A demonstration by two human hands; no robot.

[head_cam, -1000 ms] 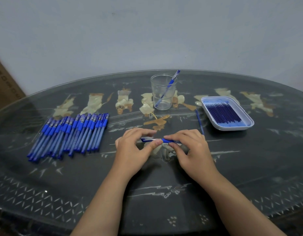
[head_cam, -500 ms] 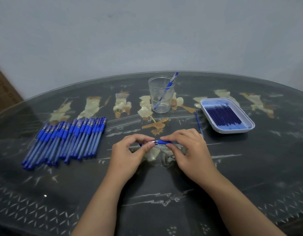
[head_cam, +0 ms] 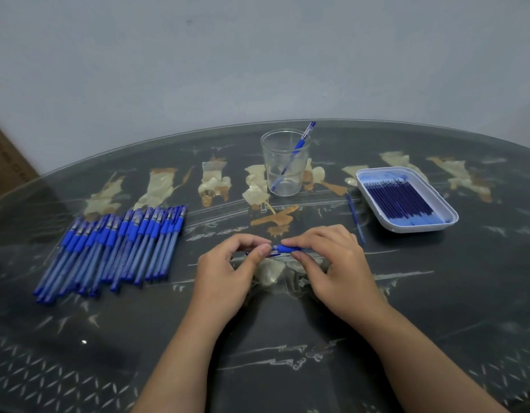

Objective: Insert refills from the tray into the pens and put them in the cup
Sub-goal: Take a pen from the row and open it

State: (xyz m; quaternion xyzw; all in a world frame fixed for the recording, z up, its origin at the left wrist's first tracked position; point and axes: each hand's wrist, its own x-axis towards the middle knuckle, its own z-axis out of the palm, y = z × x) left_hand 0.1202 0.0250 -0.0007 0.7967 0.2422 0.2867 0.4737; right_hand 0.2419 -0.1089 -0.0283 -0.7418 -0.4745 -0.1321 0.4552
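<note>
A blue pen lies level between my two hands, just above the table's middle. My left hand pinches its left end with thumb and fingers. My right hand grips its blue grip section, and most of the barrel is hidden under the fingers. Behind them stands a clear cup with one blue pen leaning in it. To the right is a white tray holding several dark blue refills. One loose refill lies on the table left of the tray.
A row of several blue pens lies on the left of the dark glass-topped round table. A cardboard box stands at the far left edge. A pale wall rises behind the table.
My hands have closed in on each other along the pen, so less of it shows between them. The view has shifted slightly.
</note>
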